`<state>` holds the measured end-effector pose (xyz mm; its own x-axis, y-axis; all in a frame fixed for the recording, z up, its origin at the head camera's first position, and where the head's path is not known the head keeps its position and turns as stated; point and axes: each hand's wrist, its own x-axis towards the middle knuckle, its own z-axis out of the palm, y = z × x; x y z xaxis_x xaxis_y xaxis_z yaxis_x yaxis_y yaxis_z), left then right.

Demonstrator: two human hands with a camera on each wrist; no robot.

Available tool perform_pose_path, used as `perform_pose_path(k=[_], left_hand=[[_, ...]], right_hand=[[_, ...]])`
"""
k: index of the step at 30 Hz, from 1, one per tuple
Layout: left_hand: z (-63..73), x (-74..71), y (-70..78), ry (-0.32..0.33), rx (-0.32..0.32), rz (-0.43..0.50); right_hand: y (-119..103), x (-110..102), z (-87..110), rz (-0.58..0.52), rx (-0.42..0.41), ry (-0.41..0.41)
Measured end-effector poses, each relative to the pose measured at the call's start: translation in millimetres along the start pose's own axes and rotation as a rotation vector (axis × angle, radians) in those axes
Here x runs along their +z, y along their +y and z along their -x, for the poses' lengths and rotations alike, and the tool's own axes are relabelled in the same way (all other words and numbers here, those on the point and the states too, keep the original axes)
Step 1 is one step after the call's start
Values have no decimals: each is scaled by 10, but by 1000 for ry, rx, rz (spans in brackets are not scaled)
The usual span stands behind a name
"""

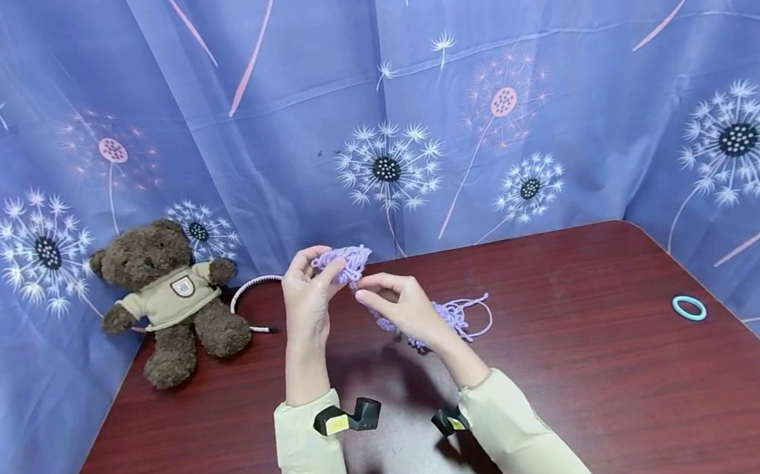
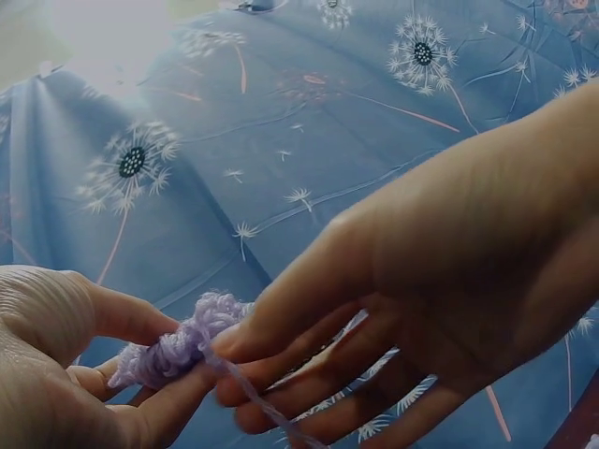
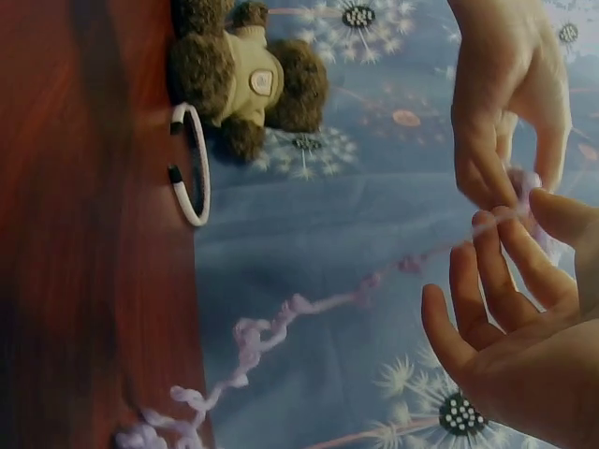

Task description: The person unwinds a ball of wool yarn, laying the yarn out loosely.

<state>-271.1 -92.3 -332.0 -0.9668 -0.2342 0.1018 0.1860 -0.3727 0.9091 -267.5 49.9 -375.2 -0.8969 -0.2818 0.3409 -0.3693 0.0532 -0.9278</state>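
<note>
A bundle of looped purple yarn (image 1: 354, 260) is pinched between the thumb and fingers of my left hand (image 1: 305, 296), held up over the far part of the table. Close beside it, my right hand (image 1: 408, 308) pinches the yarn at the bundle's lower edge with thumb and forefinger. Its other fingers stretch out in the left wrist view. From there a kinked yarn strand (image 3: 328, 304) runs down, in the right wrist view, to a loose heap of the same yarn (image 1: 458, 316) on the table. My right hand partly hides that heap in the head view.
A brown teddy bear (image 1: 171, 292) in a pale shirt sits at the table's left back edge. Beside it lies a curved white band (image 3: 202, 178) with dark tips. A light blue ring (image 1: 689, 307) is on the right of the dark red table (image 1: 599, 368). Blue curtains surround the table.
</note>
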Motion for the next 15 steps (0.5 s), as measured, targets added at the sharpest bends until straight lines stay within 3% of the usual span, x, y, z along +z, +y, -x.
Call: perform_pose_path(k=[6, 15], left_hand=[[-10, -4, -11, 6, 1, -8], [-63, -127, 34, 36, 5, 11]], right_hand=[[7, -8, -8, 5, -35, 39], [1, -295, -59, -6, -23, 180]])
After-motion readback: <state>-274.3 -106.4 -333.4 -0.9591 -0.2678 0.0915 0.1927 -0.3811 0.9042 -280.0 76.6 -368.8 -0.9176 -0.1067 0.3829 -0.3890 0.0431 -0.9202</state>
